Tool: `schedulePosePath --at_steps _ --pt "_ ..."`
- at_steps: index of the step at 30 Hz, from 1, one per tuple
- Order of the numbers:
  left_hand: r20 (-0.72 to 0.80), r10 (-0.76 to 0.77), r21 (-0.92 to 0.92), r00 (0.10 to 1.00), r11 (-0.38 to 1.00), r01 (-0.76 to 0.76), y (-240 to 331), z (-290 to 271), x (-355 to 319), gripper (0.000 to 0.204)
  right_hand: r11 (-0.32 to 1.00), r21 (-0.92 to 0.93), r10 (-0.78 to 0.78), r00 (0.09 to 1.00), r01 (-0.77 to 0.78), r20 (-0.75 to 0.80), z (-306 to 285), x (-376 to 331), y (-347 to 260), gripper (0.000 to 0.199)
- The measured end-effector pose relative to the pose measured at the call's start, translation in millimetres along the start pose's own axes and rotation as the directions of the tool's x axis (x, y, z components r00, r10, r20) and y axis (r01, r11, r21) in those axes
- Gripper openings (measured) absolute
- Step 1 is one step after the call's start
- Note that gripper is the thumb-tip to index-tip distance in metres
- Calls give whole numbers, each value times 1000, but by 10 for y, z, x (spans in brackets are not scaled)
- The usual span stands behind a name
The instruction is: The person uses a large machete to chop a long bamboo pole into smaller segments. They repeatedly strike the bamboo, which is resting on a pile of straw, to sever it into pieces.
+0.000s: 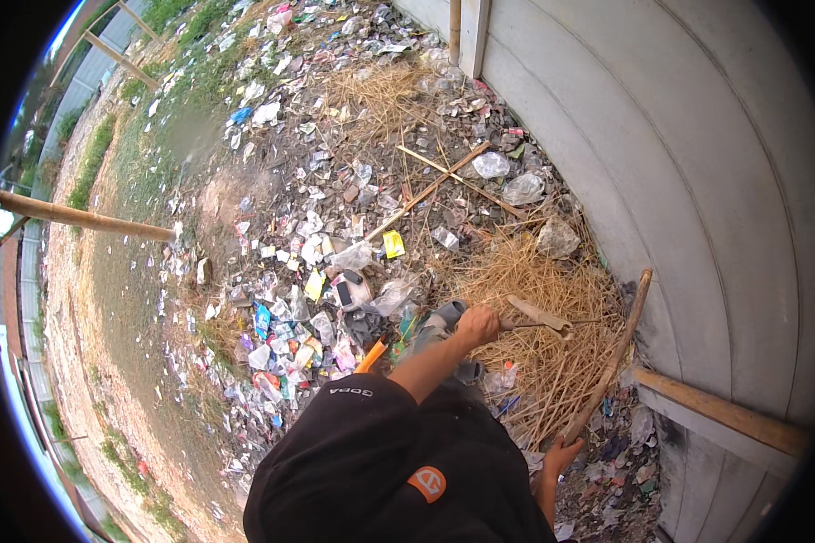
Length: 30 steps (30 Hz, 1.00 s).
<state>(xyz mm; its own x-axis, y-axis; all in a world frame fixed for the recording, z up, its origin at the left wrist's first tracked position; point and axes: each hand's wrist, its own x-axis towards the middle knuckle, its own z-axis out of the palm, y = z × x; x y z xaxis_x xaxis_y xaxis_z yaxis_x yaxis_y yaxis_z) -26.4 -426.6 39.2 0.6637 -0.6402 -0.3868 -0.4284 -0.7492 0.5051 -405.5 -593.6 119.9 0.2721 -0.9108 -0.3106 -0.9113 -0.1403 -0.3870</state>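
My left hand [478, 327] is closed in a fist around the handle of a thin tool [518, 323]. Its narrow dark end points right over the straw; whether that is a blade or a rod I cannot tell. A short split bamboo piece [541, 317] lies against or just beside this tool. Lower right, my right hand [562, 457] grips the near end of a long brown wooden stick [611, 362]. The stick slants up and away toward the grey wall, and its far end is bare. Beneath both things spreads a heap of dry straw [552, 281].
Litter [308, 317] of plastic and paper covers the ground ahead and left. A grey panel wall [688, 181] curves along the right, with a wooden beam [724, 412] against it. Crossed sticks [448, 172] and a rock [558, 237] lie ahead. A bamboo pole [91, 217] juts in at left.
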Motion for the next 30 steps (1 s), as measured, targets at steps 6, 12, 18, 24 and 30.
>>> schedulePosePath --at_steps 6,12,18,24,30 --pt "31 -99 -45 995 994 100 -320 -12 -253 17 946 -104 301 951 -307 -73 268 221 738 62" --pt "241 -225 -198 944 941 275 -349 125 -410 28 742 -634 314 949 -219 40 9 -5 -445 70" --pt "488 -18 -269 872 948 170 25 411 -231 44 957 210 38 804 -200 593 572 377 -889 64" --pt "538 312 -128 783 948 -290 346 709 -341 71 798 423 17 717 -430 697 1627 256 -1270 61" --pt "763 192 -113 617 980 -166 -51 543 -284 94 428 734 181 846 -528 502 2217 286 -894 29"
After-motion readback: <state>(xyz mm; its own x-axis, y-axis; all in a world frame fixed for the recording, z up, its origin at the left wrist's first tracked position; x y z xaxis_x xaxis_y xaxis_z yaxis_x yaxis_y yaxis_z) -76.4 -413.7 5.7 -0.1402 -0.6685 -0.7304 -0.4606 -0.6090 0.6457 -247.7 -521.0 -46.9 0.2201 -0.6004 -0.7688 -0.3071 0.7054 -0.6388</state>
